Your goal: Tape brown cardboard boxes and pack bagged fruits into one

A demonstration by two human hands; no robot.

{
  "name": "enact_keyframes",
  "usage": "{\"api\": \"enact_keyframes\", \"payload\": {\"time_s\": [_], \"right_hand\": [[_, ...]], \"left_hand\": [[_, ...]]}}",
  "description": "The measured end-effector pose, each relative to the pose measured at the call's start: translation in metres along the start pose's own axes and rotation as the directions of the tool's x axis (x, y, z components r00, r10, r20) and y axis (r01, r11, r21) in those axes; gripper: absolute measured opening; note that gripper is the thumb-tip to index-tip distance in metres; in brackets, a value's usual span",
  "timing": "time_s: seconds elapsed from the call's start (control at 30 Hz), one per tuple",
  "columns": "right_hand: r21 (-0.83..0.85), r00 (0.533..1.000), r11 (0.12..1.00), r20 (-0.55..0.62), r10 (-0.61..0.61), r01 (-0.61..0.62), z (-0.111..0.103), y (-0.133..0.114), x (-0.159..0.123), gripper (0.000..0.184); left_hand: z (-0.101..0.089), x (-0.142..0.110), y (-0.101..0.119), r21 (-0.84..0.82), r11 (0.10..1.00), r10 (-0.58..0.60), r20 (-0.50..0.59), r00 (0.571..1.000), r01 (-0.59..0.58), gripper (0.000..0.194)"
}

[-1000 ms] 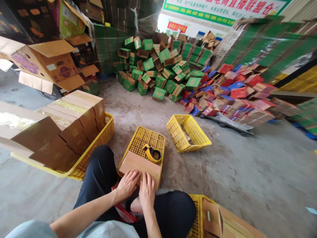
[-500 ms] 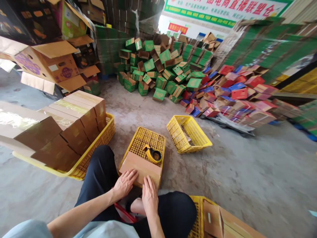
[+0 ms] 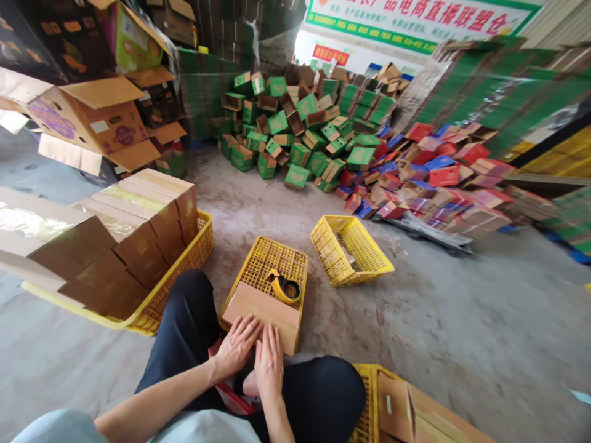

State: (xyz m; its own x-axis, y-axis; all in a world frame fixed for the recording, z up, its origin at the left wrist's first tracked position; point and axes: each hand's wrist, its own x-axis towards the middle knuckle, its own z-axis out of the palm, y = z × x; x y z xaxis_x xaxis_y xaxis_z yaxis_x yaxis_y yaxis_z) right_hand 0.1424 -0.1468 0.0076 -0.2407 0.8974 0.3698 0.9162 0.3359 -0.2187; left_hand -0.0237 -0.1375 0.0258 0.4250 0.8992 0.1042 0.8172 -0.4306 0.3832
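Note:
A flat brown cardboard box point(image 3: 258, 306) lies on the upturned yellow crate point(image 3: 277, 254) between my knees. My left hand point(image 3: 239, 341) rests with its fingers stretched over the box's near edge. Close beside it, my right hand point(image 3: 269, 354) lies flat with straight fingers on the same edge. The two hands nearly meet at the fingertips. Just beyond the box, on the crate's grid, sits a yellow and black tape dispenser point(image 3: 284, 287), touched by neither hand.
On the left, a yellow crate point(image 3: 207, 239) holds several taped cartons point(image 3: 152, 209). A smaller yellow basket point(image 3: 353, 251) stands ahead right. Another crate point(image 3: 365, 400) with cardboard is by my right knee. Heaps of green boxes point(image 3: 295, 132) and red-blue boxes point(image 3: 443, 175) lie behind.
My right hand has slid left along the box's near edge, and my left hand has shifted slightly right. The hands are now closer together. The box and tape dispenser stay in place.

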Motion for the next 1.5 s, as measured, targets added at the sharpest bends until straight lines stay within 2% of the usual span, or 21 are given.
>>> {"api": "enact_keyframes", "payload": {"time_s": [0.13,0.27,0.4,0.6,0.8,0.93,1.13,1.3,1.5], "right_hand": [[0.018,0.998,0.999,0.033,-0.047,0.046,-0.004,0.006,-0.004,0.049],[-0.003,0.999,1.0,0.043,-0.021,0.021,-0.003,0.004,-0.003,0.05],[-0.04,0.997,0.999,0.072,0.004,-0.001,-0.003,-0.001,-0.005,0.053],[-0.069,0.991,0.996,0.122,0.06,-0.052,-0.004,-0.011,-0.005,0.059],[-0.069,0.974,0.992,0.193,0.114,-0.102,-0.001,-0.031,0.022,0.058],[-0.015,0.958,0.997,0.278,0.075,-0.074,-0.001,-0.038,0.048,0.052],[0.031,0.931,0.999,0.365,0.014,-0.027,-0.003,-0.029,0.073,0.052],[-0.027,0.932,0.998,0.358,0.056,-0.05,0.0,-0.02,0.076,0.054],[-0.129,0.924,0.982,0.342,0.171,-0.134,-0.005,0.004,0.075,0.058]], "left_hand": [[-0.003,-0.002,-0.009,-0.016,1.0,0.026,0.013,1.0,-0.025,0.082],[0.0,-0.004,-0.01,-0.023,1.0,0.019,-0.006,1.0,-0.019,0.087],[0.003,-0.006,-0.011,0.009,0.998,-0.057,-0.064,0.996,0.057,0.091],[-0.005,-0.005,-0.029,0.06,0.979,-0.184,-0.16,0.97,0.196,0.088],[0.003,0.001,-0.033,0.088,0.974,-0.185,-0.214,0.959,0.207,0.078],[0.008,0.004,-0.035,0.102,0.977,-0.159,-0.223,0.962,0.185,0.068],[-0.003,0.02,-0.038,0.107,0.967,-0.216,-0.152,0.964,0.233,0.062],[-0.01,0.028,-0.033,0.167,0.956,-0.225,-0.106,0.969,0.24,0.072],[-0.008,0.025,-0.028,0.167,0.951,-0.234,-0.166,0.958,0.261,0.071]]}}
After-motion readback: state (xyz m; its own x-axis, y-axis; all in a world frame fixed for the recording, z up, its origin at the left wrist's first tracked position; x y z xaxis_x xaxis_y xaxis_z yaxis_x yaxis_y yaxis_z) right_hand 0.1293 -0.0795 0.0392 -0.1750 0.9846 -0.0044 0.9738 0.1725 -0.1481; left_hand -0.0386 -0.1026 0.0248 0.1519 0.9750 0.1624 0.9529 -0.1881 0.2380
